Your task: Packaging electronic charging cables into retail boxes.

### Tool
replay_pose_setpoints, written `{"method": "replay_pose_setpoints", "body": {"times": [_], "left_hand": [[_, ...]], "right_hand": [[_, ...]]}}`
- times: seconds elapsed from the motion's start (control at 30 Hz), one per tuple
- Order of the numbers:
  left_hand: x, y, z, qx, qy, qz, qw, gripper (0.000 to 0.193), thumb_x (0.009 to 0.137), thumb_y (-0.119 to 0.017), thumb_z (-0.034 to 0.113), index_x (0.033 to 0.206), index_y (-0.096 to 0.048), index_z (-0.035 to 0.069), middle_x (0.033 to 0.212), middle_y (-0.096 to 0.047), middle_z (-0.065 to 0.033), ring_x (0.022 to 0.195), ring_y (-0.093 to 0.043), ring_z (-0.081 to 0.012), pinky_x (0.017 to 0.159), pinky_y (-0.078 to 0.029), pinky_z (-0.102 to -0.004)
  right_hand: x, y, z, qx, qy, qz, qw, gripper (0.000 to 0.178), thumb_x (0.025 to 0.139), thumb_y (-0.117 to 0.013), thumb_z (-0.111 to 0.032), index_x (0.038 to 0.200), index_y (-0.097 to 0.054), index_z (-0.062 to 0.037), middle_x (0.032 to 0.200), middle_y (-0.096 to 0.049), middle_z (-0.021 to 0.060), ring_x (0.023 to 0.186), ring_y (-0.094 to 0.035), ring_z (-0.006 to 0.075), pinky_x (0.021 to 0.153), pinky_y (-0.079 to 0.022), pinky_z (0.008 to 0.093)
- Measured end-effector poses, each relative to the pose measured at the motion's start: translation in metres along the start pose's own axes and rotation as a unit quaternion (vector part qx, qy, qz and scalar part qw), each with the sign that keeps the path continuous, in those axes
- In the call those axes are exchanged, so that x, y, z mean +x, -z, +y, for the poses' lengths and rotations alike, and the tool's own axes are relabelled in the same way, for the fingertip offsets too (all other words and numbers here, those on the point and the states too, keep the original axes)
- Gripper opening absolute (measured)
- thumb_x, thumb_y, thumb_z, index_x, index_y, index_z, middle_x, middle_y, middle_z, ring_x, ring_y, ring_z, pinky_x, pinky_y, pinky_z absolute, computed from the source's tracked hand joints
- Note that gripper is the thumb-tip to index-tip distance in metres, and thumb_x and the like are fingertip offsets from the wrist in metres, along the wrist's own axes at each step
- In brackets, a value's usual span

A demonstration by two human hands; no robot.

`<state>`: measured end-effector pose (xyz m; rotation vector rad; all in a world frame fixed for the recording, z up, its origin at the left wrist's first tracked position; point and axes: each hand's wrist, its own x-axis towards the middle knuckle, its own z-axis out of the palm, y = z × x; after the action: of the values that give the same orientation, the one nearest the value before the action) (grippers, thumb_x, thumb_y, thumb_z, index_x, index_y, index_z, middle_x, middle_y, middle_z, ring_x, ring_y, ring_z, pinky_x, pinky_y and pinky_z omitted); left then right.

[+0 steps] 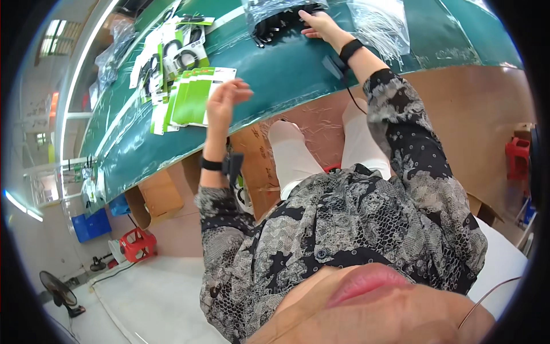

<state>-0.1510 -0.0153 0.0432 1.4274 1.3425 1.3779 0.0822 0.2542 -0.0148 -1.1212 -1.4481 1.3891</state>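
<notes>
My right hand (pixel 322 26) reaches to the far side of the table, its fingertips at a pile of black cables (pixel 276 26) in a clear plastic bag (pixel 260 8). Its fingers are apart, and nothing shows gripped between them. My left hand (pixel 225 102) hovers by the near table edge with its fingers loosely curled together; nothing shows in them. Beside it lies a fanned row of green-and-white cards (pixel 195 98). Beyond those cards, several packaged black cables (pixel 172 51) on similar cards lie in a heap.
A clear bag of white strips (pixel 381 26) lies right of the black cables. The green table (pixel 240 63) has a dark device (pixel 332 64) with a cord at its near edge. Cardboard boxes (pixel 160 192), red stools (pixel 137 245) and a fan (pixel 57 288) stand around.
</notes>
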Motion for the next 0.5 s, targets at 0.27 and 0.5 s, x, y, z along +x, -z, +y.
{"method": "replay_pose_setpoints", "body": {"times": [0.27,0.5], "left_hand": [[-0.072,-0.033,-0.027,-0.072,0.124,-0.026,0.989,0.022,0.098,-0.050,0.013,0.106,-0.061,-0.004,0.093,-0.067,-0.0132,0.083,-0.068,-0.0206,0.075,-0.056,-0.0288],[-0.032,-0.050,-0.055,0.207,-0.107,0.104,0.967,0.015,0.095,-0.054,0.007,0.103,-0.063,-0.001,0.091,-0.069,-0.0098,0.085,-0.067,-0.0147,0.076,-0.053,-0.0257]], "right_hand": [[0.029,0.003,0.004,0.358,-0.098,-0.032,0.928,0.042,0.081,-0.075,-0.030,0.102,-0.050,-0.0039,0.101,-0.045,0.0113,0.085,-0.059,0.0256,0.070,-0.056,0.0351],[0.034,-0.036,0.032,-0.246,0.234,0.419,0.842,0.045,0.072,-0.076,-0.034,0.095,-0.057,0.0006,0.098,-0.061,0.0161,0.087,-0.059,0.0285,0.078,-0.049,0.0359]]}}
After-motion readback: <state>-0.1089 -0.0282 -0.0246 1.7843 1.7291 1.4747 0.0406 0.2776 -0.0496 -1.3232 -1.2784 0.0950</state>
